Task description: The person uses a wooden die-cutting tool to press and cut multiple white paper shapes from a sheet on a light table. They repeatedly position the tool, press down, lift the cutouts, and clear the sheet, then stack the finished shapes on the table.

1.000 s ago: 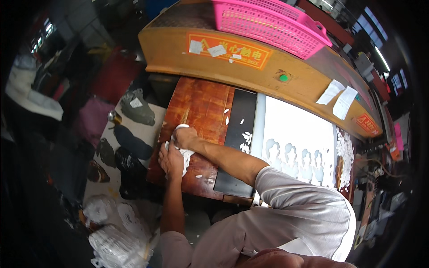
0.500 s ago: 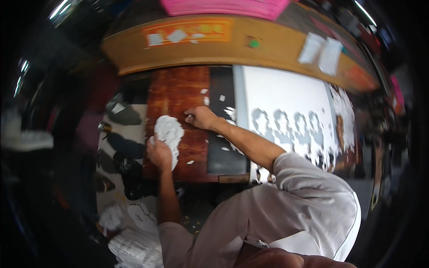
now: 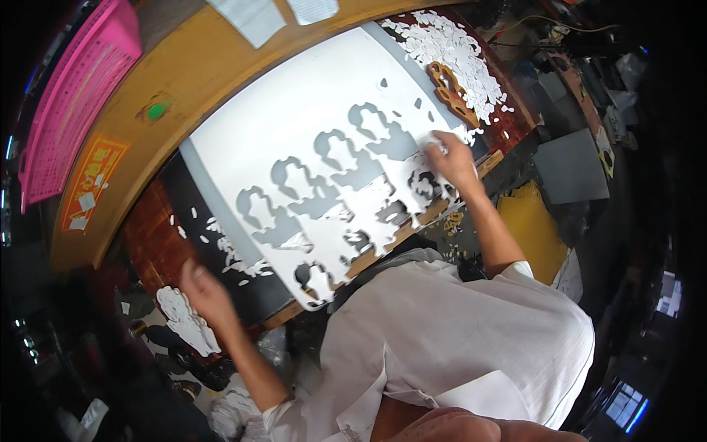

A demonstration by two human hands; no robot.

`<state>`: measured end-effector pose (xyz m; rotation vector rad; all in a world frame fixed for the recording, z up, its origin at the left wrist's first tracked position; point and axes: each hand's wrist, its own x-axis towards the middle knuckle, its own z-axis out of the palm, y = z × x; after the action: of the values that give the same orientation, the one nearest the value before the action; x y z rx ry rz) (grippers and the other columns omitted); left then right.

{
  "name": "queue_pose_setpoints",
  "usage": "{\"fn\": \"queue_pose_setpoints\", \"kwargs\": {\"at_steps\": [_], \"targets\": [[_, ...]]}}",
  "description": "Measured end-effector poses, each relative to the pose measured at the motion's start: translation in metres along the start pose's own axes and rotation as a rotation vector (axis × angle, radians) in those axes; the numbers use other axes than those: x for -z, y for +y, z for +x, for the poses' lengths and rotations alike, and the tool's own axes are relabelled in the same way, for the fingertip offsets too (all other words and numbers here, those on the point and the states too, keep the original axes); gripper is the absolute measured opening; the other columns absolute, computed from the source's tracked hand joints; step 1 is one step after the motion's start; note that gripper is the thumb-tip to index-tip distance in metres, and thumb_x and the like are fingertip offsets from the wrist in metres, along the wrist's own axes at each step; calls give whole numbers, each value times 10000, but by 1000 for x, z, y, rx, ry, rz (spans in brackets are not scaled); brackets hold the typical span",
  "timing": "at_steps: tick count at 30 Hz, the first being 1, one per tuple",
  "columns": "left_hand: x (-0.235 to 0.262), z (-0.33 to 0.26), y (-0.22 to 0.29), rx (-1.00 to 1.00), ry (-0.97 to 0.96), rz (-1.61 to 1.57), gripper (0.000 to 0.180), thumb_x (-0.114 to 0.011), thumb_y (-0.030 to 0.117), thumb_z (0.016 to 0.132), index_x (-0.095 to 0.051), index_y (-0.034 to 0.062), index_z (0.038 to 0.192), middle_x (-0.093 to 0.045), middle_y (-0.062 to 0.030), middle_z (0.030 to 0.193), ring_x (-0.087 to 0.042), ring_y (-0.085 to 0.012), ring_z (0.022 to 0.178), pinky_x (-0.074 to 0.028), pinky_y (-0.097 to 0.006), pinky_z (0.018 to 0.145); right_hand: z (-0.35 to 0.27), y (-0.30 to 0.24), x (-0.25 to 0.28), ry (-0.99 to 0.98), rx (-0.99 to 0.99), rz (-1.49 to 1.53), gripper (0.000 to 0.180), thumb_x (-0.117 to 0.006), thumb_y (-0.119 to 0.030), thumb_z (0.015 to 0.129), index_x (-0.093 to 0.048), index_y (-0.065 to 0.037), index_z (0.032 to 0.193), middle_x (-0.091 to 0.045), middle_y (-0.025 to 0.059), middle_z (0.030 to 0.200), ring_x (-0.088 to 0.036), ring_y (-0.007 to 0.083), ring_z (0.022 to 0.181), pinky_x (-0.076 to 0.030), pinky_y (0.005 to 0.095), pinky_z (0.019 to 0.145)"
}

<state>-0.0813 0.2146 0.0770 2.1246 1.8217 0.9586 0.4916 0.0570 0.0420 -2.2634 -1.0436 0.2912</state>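
Note:
A wide white sheet point(image 3: 287, 96) lies over a grey-blue board, with a row of cut-out openings and ragged strips along its near side. At the sheet's right edge my right hand point(image 3: 452, 160) has its fingers closed around a small white bit, blurred and partly hidden. My left hand point(image 3: 207, 295), smeared by motion, hovers at the left with fingers stretched out and nothing visible in them. Just beside it rests a stack of white cut pieces point(image 3: 184, 320) on the red-brown table top point(image 3: 151, 239). A brown openwork frame, like a cutting die point(image 3: 451, 94), lies beyond my right hand.
White scraps point(image 3: 449, 51) are heaped at the far right, and more lie on the black strip point(image 3: 247, 295) at left. A yellow-brown beam point(image 3: 166, 74) crosses behind the sheet, with a pink basket point(image 3: 77, 96) past it. Yellow sheet material point(image 3: 529, 228) stands at right.
The view has swung right. My right hand has moved from beside the white stack to the sheet's right edge. My left hand has come off the stack, which now lies on the table.

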Motion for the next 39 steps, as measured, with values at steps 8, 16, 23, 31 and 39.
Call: {"fn": "queue_pose_setpoints", "kwargs": {"at_steps": [8, 16, 23, 31, 39], "targets": [[-232, -59, 342, -227, -620, -573, 315, -686, 92, 977, -698, 7, 1280, -703, -219, 1275, -653, -419, 1205, -522, -447, 1050, 59, 107, 30, -501, -468, 540, 379, -779, -343, 983, -774, 30, 1050, -701, 26, 803, -616, 85, 693, -496, 276, 660], [-309, -65, 404, -241, -558, -344, 443, -729, 196, 996, -653, -57, 1351, -653, -247, 1271, -671, -401, 1106, -555, -443, 955, 88, 106, 36, -955, -520, 986, 374, -769, -368, 1015, -717, -27, 1159, -658, 37, 902, -595, 113, 686, -472, 278, 576], [-313, -60, 399, 32, -623, -438, 516, -785, 217, 970, -649, -64, 1381, -636, -218, 1260, -681, -297, 981, -569, -380, 868, 101, 108, 10, -1109, -588, 1529, 449, -665, -287, 1069, -609, 1, 1409, -732, 123, 1253, -753, 224, 1085, -664, 383, 900], [-324, -35, 378, -19, -489, -463, 215, -705, 121, 987, -766, 11, 1162, -734, -175, 977, -709, -305, 889, -576, -411, 818, 110, 108, 4, -1063, -632, 1437, 353, -690, -228, 1047, -657, -8, 1321, -742, 122, 1161, -759, 223, 971, -669, 352, 778], [-248, 13, 349, -149, -278, 272, 365, -749, 140, 917, -737, 112, 1281, -636, -227, 1368, -638, -395, 1192, -552, -522, 992, 115, 102, 3, -910, -663, 1270, 298, -739, -230, 1027, -714, -6, 1222, -756, 94, 1063, -764, 196, 879, -653, 344, 675]]}}
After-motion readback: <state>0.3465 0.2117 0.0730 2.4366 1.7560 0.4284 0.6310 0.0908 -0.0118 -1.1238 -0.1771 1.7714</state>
